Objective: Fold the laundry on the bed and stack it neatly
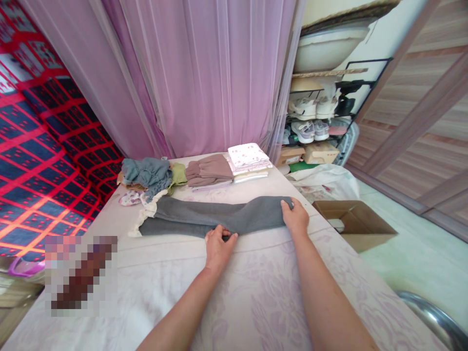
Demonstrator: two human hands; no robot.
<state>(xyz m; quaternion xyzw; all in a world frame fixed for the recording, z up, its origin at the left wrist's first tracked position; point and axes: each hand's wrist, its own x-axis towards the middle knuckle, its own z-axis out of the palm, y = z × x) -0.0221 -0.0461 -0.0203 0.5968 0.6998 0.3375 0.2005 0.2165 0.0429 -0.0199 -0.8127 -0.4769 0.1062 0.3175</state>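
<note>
A: From the head camera, where does the garment lie?

B: The long, dark grey cloth garment with two leg-like lengths (204, 214) lies flat towards the far part of the surface spread with white, pale-lilac-flowered cloth (164, 297); its long axis runs left to right, roughly along the far edge; its cream ruffled trim (148, 214) lies at the left end, its other end near the surface's right edge.

A: And the hands?

B: Both are on it; the left hand (220, 246) holds the near long side, a little right of the middle, thumb and fingers drawn narrow about the cloth; the right hand (297, 218) grips the right end, thumb on top, its other fingers partly hidden.

A: Which hand is nearer the trim?

B: The left; yet the trim is well apart from both, off to the left and slightly farther away; the garment stretches ahead of the left hand and leftward from the right.

A: What lies beyond?

B: Along the far edge, from the far left corner rightward: a crumpled blue-grey cloth garment (146, 174), an olive-green cloth (179, 175), a folded brown cloth (208, 170), then a folded white cloth with a small pink print (248, 155) atop other folded cloths near the far right corner.
</note>
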